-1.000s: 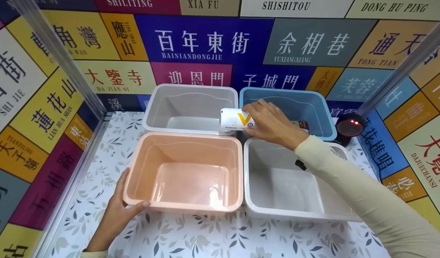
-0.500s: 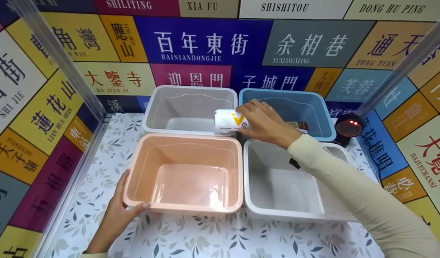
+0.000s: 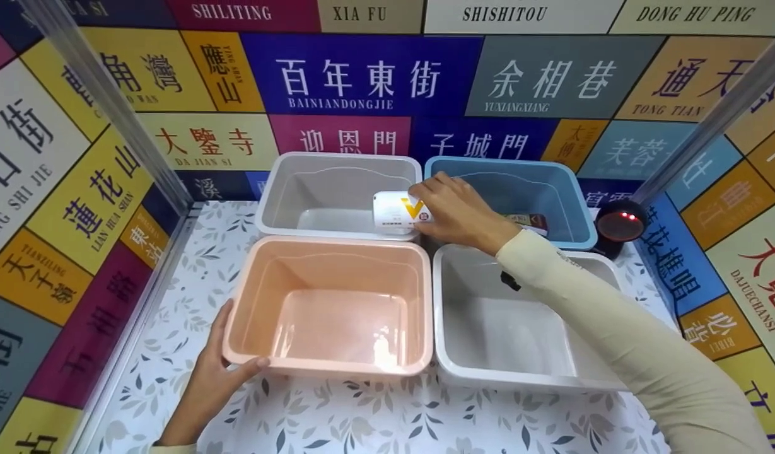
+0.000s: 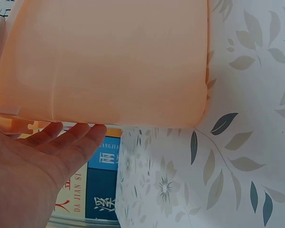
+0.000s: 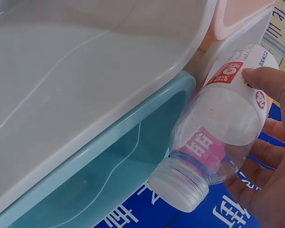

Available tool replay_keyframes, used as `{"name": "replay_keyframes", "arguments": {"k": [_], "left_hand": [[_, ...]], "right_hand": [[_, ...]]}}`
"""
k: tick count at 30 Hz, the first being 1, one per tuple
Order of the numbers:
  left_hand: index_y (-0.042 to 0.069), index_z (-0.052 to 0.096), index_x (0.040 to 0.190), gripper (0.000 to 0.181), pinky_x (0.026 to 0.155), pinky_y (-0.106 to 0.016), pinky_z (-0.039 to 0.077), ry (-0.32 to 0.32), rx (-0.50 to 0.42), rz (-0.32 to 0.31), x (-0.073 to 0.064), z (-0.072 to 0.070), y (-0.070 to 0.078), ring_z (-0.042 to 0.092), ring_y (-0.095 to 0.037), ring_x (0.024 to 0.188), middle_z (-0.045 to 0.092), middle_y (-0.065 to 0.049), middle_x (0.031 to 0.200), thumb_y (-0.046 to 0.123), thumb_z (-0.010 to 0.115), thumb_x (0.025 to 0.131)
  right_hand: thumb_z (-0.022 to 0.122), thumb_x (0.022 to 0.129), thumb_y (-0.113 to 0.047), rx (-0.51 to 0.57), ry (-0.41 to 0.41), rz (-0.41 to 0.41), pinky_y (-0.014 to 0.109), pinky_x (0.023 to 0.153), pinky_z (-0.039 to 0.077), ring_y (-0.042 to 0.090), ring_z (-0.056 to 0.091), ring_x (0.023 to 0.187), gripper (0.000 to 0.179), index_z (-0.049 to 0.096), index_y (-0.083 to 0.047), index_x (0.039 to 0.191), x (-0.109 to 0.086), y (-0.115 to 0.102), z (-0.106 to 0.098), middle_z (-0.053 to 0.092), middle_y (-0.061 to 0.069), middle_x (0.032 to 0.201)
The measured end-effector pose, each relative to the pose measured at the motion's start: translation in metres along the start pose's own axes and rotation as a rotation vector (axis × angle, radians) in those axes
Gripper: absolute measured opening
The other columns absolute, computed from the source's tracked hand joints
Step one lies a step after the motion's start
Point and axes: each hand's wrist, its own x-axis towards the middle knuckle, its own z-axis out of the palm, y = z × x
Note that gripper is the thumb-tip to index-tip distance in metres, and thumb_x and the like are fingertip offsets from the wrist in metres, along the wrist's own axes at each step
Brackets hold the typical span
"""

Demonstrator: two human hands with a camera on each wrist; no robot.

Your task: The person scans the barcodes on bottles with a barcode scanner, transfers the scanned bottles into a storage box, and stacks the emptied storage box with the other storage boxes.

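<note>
My right hand [image 3: 456,208] grips a clear plastic bottle [image 3: 392,209] with a white label and a yellow V. In the right wrist view, its white screw cap [image 5: 179,184] shows, and the bottle lies tilted near the bins' rims. Seen from the head, the bottle is over the right side of the back-left grey bin [image 3: 318,162], beside the blue bin [image 3: 507,167]. My left hand [image 3: 217,362] holds the front-left corner of the peach bin [image 3: 337,369], thumb along the rim and fingers against the outer wall [image 4: 109,66].
At front right stands a white bin [image 3: 519,377]. A dark packaged item [image 3: 531,222] lies in the blue bin, partly hidden by my right wrist. To its right is a black round device [image 3: 620,221] with red lights. Printed walls and clear posts [image 3: 116,107] enclose the leaf-patterned table [image 3: 362,410].
My right hand has carried the bottle left, from near the blue bin to over the back-left grey bin's right side. The left hand stays on the peach bin.
</note>
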Motion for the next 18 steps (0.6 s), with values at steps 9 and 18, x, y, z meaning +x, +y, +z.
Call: {"name": "replay_keyframes", "arguments": {"k": [9, 18], "left_hand": [[0.026, 0.011, 0.179, 0.118, 0.105, -0.021, 0.052, -0.009, -0.016, 0.018, 0.000, -0.001, -0.003, 0.050, -0.039, 0.146, 0.027, -0.017, 0.179, 0.006, 0.088, 0.092], [0.027, 0.012, 0.179, 0.119, 0.105, -0.019, 0.050, 0.003, -0.001, 0.032, 0.000, -0.001, -0.005, 0.051, -0.040, 0.146, 0.028, -0.019, 0.178, 0.009, 0.090, 0.091]], "right_hand": [[0.084, 0.099, -0.037, 0.002, -0.039, 0.005, 0.062, 0.120, 0.044, 0.036, 0.057, 0.129, 0.063, 0.064, -0.007, 0.151, 0.010, -0.004, 0.005, 0.067, 0.017, 0.148], [0.082, 0.100, -0.035, -0.030, -0.024, -0.047, 0.061, 0.117, 0.047, 0.037, 0.058, 0.129, 0.060, 0.064, -0.005, 0.149, 0.017, -0.009, 0.007, 0.068, 0.018, 0.144]]}}
